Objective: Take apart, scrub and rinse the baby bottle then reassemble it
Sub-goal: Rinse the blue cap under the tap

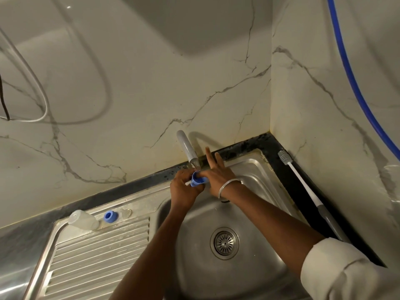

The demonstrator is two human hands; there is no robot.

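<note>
My left grip (184, 188) curls round the cap (198, 180) under the tap (187, 148) for rinsing; my right grip (218, 176), fingers straight, steadies it.

Around the one round steel drain strainer (224, 243): two bare hands, the left hand (184, 190) and the right hand (217, 176), both beyond it. Two blue plastic pieces: a cup-shaped blue cap (198, 180) beyond the drain, a blue ring (109, 216) to its left. One clear plastic bottle body (83, 219) farther left. One long white bottle brush (306, 185) to the drain's right. One white tap spout (187, 148) beyond it. One silver bangle (229, 182), also beyond.
</note>
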